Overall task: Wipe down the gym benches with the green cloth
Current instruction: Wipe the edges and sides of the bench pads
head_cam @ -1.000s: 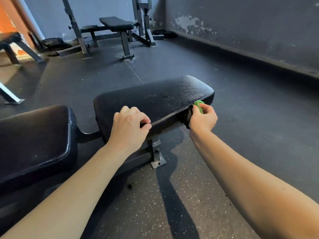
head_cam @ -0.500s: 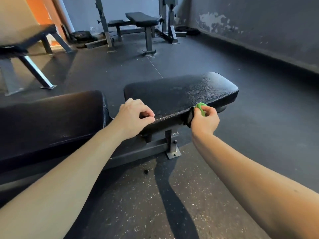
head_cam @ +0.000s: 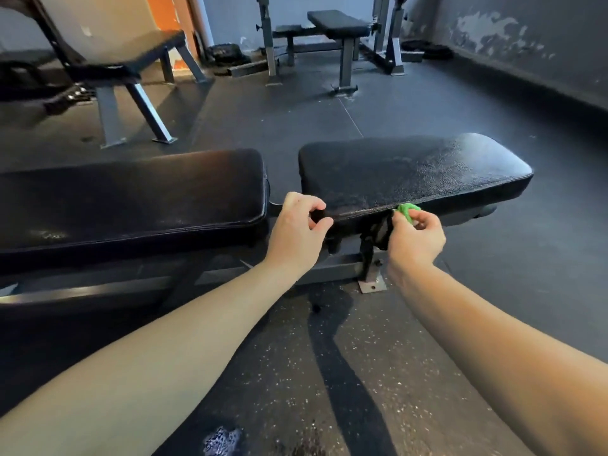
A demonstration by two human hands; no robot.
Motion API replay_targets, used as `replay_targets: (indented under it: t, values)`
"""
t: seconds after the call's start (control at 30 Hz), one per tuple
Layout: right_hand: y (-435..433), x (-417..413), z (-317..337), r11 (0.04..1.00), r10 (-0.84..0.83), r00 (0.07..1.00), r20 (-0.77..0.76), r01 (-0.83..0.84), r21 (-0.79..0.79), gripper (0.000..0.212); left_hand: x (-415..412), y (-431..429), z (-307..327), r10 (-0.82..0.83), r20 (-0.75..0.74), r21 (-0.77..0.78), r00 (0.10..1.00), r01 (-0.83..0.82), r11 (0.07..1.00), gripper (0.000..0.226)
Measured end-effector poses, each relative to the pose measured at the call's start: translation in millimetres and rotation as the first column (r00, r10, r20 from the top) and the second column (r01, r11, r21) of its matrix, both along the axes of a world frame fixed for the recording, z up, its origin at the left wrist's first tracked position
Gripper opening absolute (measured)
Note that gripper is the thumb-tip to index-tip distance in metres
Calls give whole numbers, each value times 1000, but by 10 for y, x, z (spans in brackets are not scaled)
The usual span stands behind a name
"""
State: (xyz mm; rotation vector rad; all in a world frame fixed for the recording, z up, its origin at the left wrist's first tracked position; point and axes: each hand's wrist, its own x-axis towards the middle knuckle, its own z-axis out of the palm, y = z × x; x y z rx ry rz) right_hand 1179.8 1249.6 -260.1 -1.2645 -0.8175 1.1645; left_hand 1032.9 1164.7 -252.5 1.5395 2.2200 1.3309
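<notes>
Green cloth: we see it crumpled into a small bright wad, touching the near edge of the seat pad about midway along. Its free tuft points up at that edge. We cannot tell its long axis.
Right hand: our fingers and thumb pinch the cloth tightly, knuckles toward us.
Left hand: our fingers curl over the pad's near left corner, with the thumb underneath, gripping the rim.
Seat pad: black pebbled vinyl, glossy, with a stitched seam. Its long axis runs left to right and its rounded end points right.
Back pad: the same black vinyl, lying level just left of the seat pad with a narrow gap between them.
Steel frame: a grey bolted foot plate sits under the seat pad.
Floor: dark speckled rubber.
Flat bench: it stands well apart, by the far wall.
</notes>
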Motion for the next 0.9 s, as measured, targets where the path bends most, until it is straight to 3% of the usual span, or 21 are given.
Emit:
replay_targets:
  t: [0.27, 0.53, 0.8, 0.9]
  values:
    - [-534, -500, -125, 949, 305, 952, -35, -307, -66, 9, 41, 13, -111, 121, 232, 60, 965, -139, 989, 17]
    - [78, 69, -30, 1000, 4, 998, -57, -5, -12, 16, 27, 14, -137, 158, 333, -8, 930, -165, 986, 19]
    - [-278, -228, -142, 977, 207, 977, -59, -209, -40, 7, 86, 27, -155, 183, 341, 10, 922, -198, 980, 20]
    - [-170, -87, -71, 975, 210, 975, -73, -214, -55, 9, 115, 29, -146, 190, 351, 13, 917, -208, 978, 20]
